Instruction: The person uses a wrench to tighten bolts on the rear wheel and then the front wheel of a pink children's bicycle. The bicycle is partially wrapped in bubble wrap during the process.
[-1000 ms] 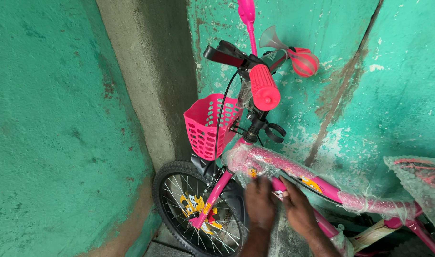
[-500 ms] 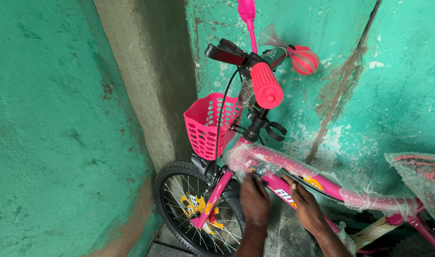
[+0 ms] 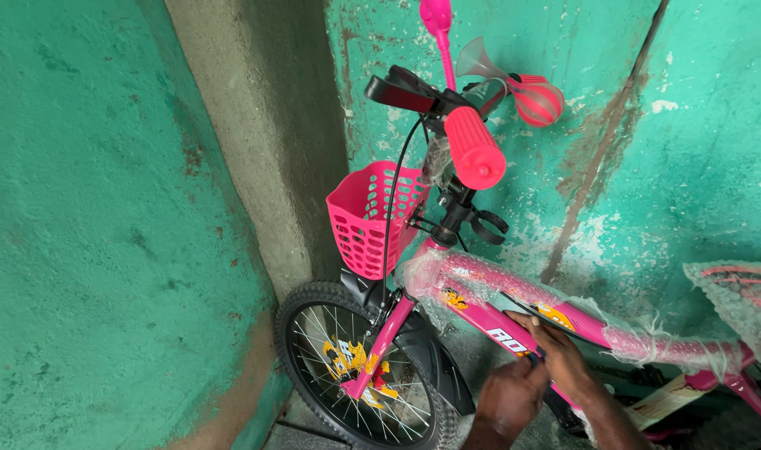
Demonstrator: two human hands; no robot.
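Both hands have slid closer together since half a second ago, when they were spread along the lower tube; now they bunch up at one spot on it. Left hand is curled with the knuckles up, right below the frame, and I honestly can't tell whether it's gripping anything, since the fingers are tucked out of sight. Right hand lies on the pink lower tube with its fingers pinched around something small and dark, too tiny to make out. The bike itself hasn't budged, it's leaning on the green wall same as before.

Going outward: clear plastic wrap covers the top tube, loose and crinkly. Just left of the hands sits the front wheel with a black mudguard. Above that hangs a pink basket, and from this angle it looks empty, though the bottom is hard to see. Higher up are the pink grip, a black brake lever and a horn with a pink bulb.

At far right the saddle in bubble wrap is cut off by the edge, and the rear wheel is out of view. A bare concrete pillar stands to the left.
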